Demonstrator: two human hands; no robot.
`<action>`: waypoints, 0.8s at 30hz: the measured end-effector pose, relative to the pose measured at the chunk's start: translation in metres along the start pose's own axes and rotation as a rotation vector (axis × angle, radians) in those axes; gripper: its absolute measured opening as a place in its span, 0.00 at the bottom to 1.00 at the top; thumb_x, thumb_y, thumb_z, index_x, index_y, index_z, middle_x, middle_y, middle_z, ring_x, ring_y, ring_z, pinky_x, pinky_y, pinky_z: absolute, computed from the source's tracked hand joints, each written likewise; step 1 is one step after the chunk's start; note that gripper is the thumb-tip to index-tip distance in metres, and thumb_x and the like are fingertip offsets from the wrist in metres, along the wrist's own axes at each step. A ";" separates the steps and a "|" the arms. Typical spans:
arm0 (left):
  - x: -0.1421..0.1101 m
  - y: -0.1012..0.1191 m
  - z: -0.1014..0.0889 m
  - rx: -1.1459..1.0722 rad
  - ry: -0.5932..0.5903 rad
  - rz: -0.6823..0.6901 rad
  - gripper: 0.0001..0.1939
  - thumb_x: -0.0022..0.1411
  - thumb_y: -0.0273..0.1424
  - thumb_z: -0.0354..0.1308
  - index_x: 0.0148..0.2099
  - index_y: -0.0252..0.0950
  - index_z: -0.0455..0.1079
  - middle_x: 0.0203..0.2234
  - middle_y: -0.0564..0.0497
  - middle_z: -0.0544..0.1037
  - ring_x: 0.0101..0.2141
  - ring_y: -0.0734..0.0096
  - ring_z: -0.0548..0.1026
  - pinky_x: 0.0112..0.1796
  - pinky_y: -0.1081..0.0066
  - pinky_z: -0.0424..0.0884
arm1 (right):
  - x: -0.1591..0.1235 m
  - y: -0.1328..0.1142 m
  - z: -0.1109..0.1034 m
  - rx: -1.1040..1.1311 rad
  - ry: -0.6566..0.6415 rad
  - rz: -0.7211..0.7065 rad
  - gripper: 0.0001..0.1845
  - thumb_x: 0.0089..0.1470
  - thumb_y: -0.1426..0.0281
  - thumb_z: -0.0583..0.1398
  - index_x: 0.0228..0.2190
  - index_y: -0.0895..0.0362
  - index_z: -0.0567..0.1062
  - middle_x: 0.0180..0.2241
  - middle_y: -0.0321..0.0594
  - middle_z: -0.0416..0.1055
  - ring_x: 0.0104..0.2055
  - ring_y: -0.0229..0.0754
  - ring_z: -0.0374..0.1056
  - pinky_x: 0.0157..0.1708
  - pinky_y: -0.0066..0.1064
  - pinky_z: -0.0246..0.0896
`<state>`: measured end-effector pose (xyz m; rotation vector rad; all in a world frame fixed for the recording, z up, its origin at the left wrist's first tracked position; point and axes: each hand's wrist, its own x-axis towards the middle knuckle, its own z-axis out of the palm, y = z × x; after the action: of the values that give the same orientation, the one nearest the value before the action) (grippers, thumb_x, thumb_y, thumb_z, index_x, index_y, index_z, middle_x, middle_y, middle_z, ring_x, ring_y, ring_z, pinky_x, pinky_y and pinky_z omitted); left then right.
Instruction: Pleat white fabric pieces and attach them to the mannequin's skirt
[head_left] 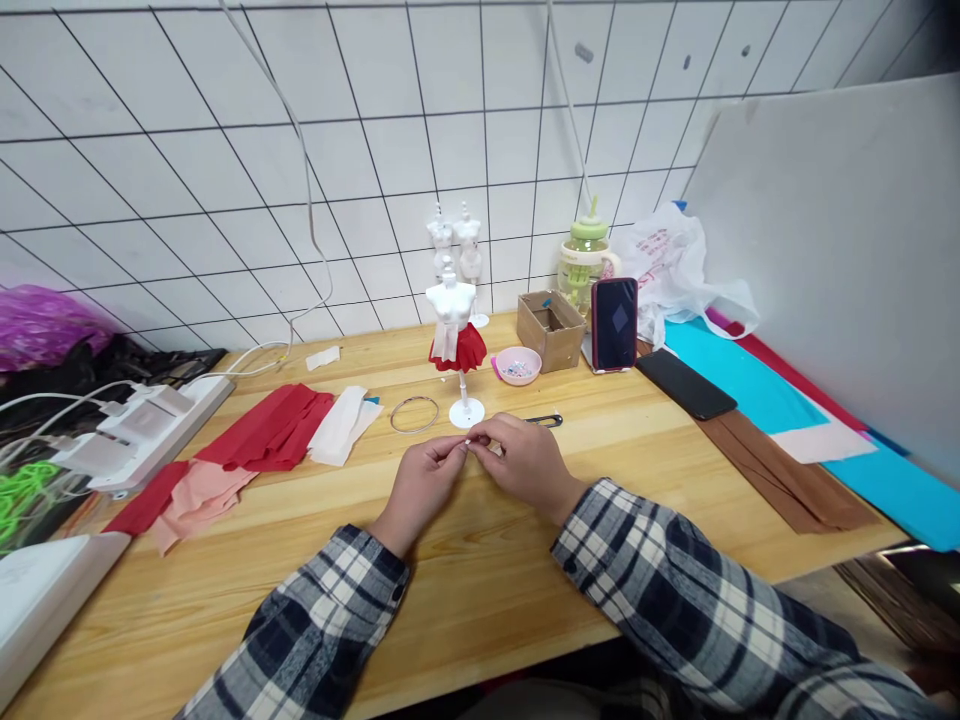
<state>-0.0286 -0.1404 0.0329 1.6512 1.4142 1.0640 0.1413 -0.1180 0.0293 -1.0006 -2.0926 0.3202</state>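
My left hand [426, 485] and my right hand [531, 462] meet fingertip to fingertip above the table. Both are closed in a pinch on a tiny white piece [468, 443], too small to name. Just behind them stands a white mini dress form [452, 300] on a round base, wearing a red skirt [459, 350] with a pale strip of fabric hanging down its front. A black-handled tool [551, 420] lies partly hidden behind my right hand. Left of the stand is a thin metal hoop [414, 415]. A pink dish [517, 367] holds small bits.
Red fabric [270, 428] and white fabric [341, 428] lie left, near a power strip [161, 430]. At the back are a cardboard box [551, 335], a green-lidded bottle [587, 260] and an upright phone [614, 325]. Brown fabric [780, 475] and blue fabric [742, 375] lie right.
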 end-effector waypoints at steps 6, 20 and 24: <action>0.001 0.001 0.000 -0.014 0.003 -0.021 0.14 0.62 0.35 0.55 0.40 0.39 0.81 0.37 0.51 0.84 0.40 0.61 0.81 0.47 0.64 0.74 | -0.002 -0.004 -0.002 -0.140 -0.013 -0.106 0.11 0.64 0.66 0.55 0.40 0.53 0.77 0.36 0.39 0.77 0.37 0.40 0.71 0.34 0.31 0.58; -0.001 0.004 0.001 -0.029 -0.017 -0.044 0.16 0.60 0.38 0.56 0.41 0.36 0.81 0.39 0.49 0.84 0.40 0.60 0.81 0.44 0.65 0.75 | 0.006 -0.002 0.010 0.427 0.014 0.395 0.01 0.49 0.71 0.59 0.28 0.55 0.72 0.20 0.29 0.65 0.20 0.33 0.58 0.22 0.25 0.53; 0.002 -0.003 -0.001 0.001 -0.026 0.005 0.14 0.60 0.36 0.55 0.40 0.37 0.80 0.39 0.49 0.84 0.41 0.62 0.80 0.46 0.65 0.75 | 0.011 0.003 0.011 0.750 0.078 0.563 0.08 0.49 0.64 0.59 0.28 0.54 0.67 0.23 0.30 0.69 0.17 0.31 0.57 0.15 0.23 0.51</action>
<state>-0.0307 -0.1384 0.0314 1.6640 1.3950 1.0415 0.1304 -0.1071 0.0260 -1.0664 -1.3793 1.2177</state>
